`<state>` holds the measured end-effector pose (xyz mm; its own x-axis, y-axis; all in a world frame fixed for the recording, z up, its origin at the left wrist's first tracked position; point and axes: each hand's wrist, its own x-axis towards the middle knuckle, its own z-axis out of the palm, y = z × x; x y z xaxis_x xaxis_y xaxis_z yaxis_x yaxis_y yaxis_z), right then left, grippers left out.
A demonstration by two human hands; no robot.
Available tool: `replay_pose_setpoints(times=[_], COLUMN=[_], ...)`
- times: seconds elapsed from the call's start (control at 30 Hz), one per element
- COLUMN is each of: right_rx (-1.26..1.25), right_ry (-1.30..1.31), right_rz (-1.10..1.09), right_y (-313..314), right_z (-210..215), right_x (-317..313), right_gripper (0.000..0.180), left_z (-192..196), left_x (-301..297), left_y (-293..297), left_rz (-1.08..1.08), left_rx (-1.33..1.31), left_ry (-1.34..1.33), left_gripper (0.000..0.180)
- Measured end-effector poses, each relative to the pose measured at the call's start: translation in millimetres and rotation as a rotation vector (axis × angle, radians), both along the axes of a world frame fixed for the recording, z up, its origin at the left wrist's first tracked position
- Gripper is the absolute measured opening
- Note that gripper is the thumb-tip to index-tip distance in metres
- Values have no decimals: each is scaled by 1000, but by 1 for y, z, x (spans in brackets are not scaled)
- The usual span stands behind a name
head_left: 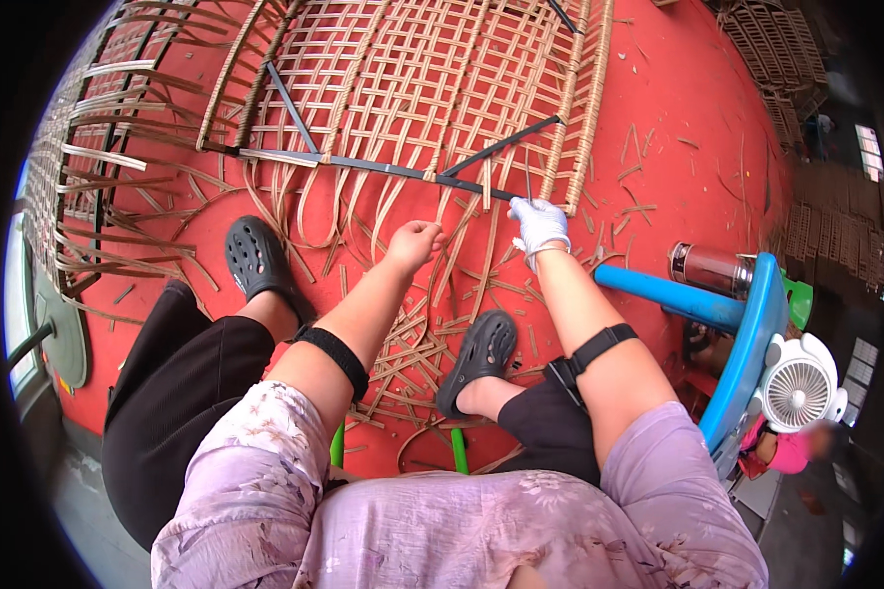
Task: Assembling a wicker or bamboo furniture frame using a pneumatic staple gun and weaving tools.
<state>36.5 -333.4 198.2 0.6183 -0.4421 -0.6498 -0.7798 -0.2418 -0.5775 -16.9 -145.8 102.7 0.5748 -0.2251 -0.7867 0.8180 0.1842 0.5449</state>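
A woven panel of tan flat strips [403, 83] on a dark metal frame lies in front of me, loose strip ends hanging from its near bar [383, 169]. My left hand [417, 244] is bare and closed, just short of those ends; what its fingers hold, if anything, I cannot make out. In a white glove, my right hand [540, 228] is closed around a thin dark metal rod tool [527, 177], its shaft pointing away from me. That hand is at the bar's right end, beside the strip-wrapped corner [563, 196].
Cut strip scraps [413, 358] litter the red floor around my clogs [486, 353]. At left stands another woven piece [98, 167] with protruding strip ends. On the right are a blue plastic stool [746, 314], a metallic red flask [707, 268] and a white fan [799, 388].
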Motion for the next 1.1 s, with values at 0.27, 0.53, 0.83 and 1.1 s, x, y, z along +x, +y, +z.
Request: replay_pose_setpoints(times=[0.27, 0.53, 0.83, 1.1], right_rx=[37, -368, -1039, 395], right_ry=[71, 176, 2, 48], right_rz=[-41, 370, 1328, 91], right_y=[27, -41, -8, 31], right_z=[-61, -129, -24, 0], right_x=[38, 82, 48, 10], right_gripper=[23, 20, 13, 15], left_z=[3, 8, -8, 39], left_x=[8, 30, 10, 24], left_y=[4, -27, -4, -13], left_rz=[-18, -47, -55, 92], left_rx=[31, -73, 47, -209], left_ry=[40, 43, -20, -135], left_gripper=[28, 27, 27, 37])
